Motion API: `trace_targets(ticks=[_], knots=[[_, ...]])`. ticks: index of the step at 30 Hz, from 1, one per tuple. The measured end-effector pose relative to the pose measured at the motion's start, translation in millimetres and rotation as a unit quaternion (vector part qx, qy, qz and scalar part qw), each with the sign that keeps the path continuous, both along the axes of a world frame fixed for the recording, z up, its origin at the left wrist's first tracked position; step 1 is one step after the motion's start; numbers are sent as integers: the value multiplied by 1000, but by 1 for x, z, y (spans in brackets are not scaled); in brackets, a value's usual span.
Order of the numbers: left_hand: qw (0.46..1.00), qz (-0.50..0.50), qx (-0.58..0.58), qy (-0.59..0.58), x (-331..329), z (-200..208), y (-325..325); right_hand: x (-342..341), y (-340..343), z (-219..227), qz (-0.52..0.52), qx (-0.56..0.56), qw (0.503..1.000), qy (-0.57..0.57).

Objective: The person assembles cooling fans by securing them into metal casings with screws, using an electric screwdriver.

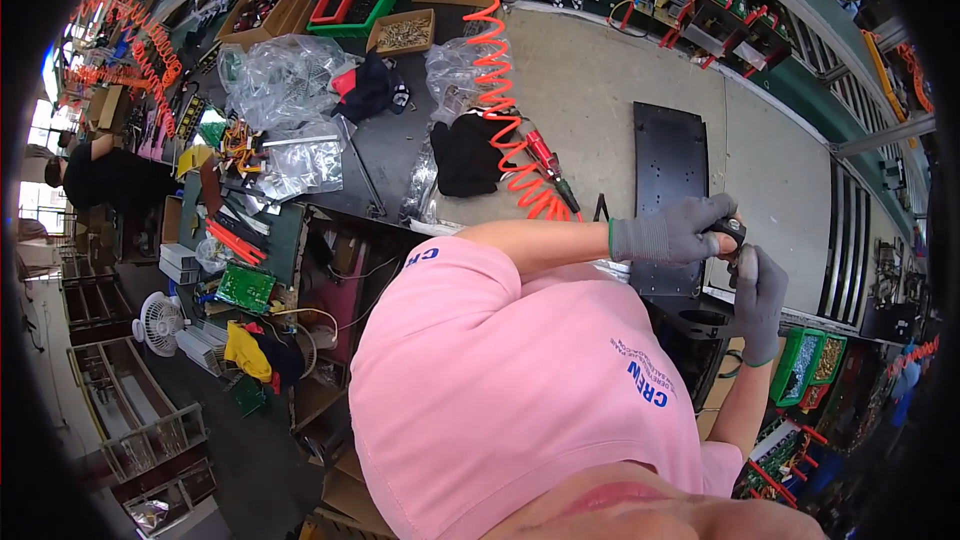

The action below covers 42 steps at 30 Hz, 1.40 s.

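Both of my hands wear grey gloves with bare fingertips and meet over the right part of the bench. My left hand (672,232) is closed on a small black block-like part (733,230), pinching it between thumb and fingers. Just below that part, my right hand (760,302) is closed with its fingertips pressed together; whatever they hold is too small to make out. Behind and beneath my left hand lies a dark metal plate (668,155) with small holes. A red power screwdriver (540,152) rests on the bench to the left, beside a coiled orange hose (492,50).
A black cloth (468,155) and clear plastic bags (285,80) lie on the left. Boxes of small parts, including a green bin (365,15), stand at the back. Green bins of screws (797,365) sit right of my right arm. Another person (115,180) is at far left.
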State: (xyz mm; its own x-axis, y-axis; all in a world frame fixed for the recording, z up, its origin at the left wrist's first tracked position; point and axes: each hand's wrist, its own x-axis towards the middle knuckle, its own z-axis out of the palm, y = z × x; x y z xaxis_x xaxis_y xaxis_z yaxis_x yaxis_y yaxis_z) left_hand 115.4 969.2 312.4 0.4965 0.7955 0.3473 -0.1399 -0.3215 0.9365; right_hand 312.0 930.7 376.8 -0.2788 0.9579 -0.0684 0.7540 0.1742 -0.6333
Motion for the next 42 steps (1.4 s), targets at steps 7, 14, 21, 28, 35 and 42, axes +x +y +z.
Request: trace_targets(ticks=[7, 14, 21, 28, 35, 42], knots=[[998, 6, -56, -33, 8, -8, 6, -3, -4, -1, -44, 85, 991, 97], [999, 17, -19, -48, 17, -14, 15, -5, -14, 0, -79, 69, 963, 248], [991, -42, -121, -48, 5, -4, 18, -8, -7, 11, -87, 39, 977, 190], [982, -92, -166, -15, 12, 4, 14, 1, -16, 8, -117, 51, 974, 187], [989, -61, -135, -16, 28, 18, 6, 5, -40, -3, -157, 116, 956, 217], [987, -123, -100, -1, 35, 34, -23, -4, -74, -11, -210, 304, 922, 116]])
